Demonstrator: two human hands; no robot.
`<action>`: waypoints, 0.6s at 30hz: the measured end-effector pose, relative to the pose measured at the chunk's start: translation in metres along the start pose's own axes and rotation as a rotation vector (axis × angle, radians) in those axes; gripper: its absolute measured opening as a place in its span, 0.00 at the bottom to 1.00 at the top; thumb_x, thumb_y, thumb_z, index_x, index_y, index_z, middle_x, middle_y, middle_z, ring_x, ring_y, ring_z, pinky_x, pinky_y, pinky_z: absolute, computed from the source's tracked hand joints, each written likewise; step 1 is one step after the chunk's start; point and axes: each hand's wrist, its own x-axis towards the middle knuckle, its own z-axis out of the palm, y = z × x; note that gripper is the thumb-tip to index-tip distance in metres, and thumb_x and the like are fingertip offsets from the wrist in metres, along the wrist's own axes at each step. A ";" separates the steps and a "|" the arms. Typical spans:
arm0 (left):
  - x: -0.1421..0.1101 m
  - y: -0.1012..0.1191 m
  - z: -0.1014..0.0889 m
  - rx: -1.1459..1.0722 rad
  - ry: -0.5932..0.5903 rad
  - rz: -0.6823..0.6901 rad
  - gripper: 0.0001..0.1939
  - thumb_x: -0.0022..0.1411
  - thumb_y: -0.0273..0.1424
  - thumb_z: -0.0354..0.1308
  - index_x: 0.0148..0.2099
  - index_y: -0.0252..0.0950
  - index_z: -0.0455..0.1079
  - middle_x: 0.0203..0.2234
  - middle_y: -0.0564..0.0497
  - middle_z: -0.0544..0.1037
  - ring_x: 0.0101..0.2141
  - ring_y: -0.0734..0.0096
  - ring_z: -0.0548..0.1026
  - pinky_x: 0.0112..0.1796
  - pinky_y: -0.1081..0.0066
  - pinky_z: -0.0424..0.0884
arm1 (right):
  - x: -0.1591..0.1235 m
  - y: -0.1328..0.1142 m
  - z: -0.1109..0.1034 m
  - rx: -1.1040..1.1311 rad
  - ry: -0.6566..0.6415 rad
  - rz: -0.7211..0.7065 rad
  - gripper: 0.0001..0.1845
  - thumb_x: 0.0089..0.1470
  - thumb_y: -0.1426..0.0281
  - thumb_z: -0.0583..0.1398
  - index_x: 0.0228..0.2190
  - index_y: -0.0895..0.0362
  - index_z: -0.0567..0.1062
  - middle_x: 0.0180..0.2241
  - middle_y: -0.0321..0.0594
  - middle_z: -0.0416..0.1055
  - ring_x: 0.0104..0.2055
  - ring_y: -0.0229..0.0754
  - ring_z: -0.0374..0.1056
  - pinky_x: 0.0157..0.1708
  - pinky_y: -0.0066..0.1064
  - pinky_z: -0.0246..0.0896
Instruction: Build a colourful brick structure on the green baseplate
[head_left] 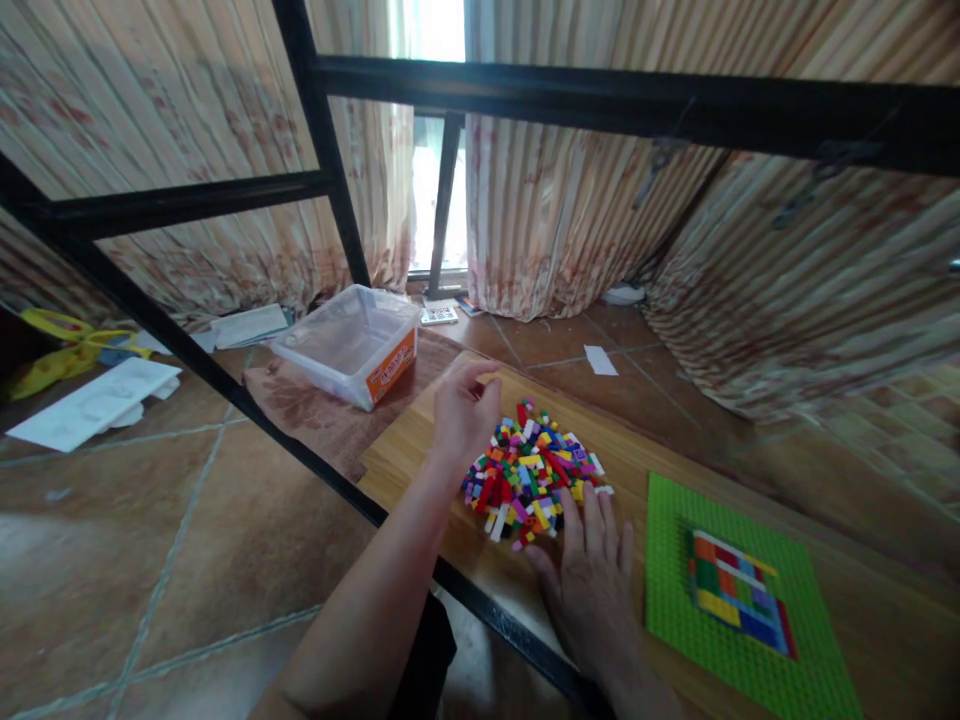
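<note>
A heap of loose, many-coloured toy bricks [525, 472] lies on a low wooden table [409, 450]. Over the far left side of the heap is my left hand [465, 412], its fingers curled in; whatever they may hold is hidden. My right hand [592, 575] reaches in from the near side, palm down and fingers spread, with the fingertips at the heap's near right edge. Further right, a green baseplate [671, 575] carries a flat rectangular block of fitted bricks [739, 590] in several colours.
A clear plastic box [322, 370] with an orange label stands on a brown cloth [289, 410] beyond the table's left end. Black metal bars [495, 615] run along the near edge and across the top. White sheets [97, 400] and a yellow bag [52, 370] lie on the tiled floor.
</note>
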 end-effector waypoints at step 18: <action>0.019 0.007 -0.031 -0.399 0.148 -0.232 0.09 0.49 0.29 0.60 0.34 0.32 0.78 0.21 0.54 0.76 0.21 0.80 0.67 0.23 0.79 0.62 | 0.074 -0.004 0.001 0.173 0.255 -0.033 0.19 0.65 0.67 0.50 0.53 0.56 0.70 0.60 0.52 0.62 0.63 0.51 0.55 0.61 0.55 0.49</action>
